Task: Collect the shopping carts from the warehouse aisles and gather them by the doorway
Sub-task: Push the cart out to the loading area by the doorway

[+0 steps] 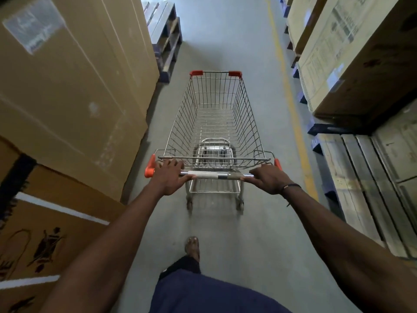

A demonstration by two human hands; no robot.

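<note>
Wire shopping cart (215, 114), orange corner caps, basket empty, mid-aisle. Left hand (169, 178) and right hand (268, 178) both grip handlebar (216, 175). Cardboard boxes (67, 86) stacked left, right.

The aisle is dim overall, and the brightest patch is the pale floor (216, 30) toward 12 o'clock, where cool light comes in from ahead. The floor darkens toward 6 o'clock. A soft shadow lies under the cart (215, 123) and around its rear wheels, which look smeared by motion blur. The chrome handle (217, 175) carries a small bright glint at its middle. The cardboard boxes (67, 86) at 9 o'clock are evenly lit in warm tone but soft, their label unreadable. The stacks at 3 o'clock sit in deeper shade. Wide-angle distortion bends the box edges and stretches both forearms toward the lower corners. Fine detail is muddy throughout.
</note>
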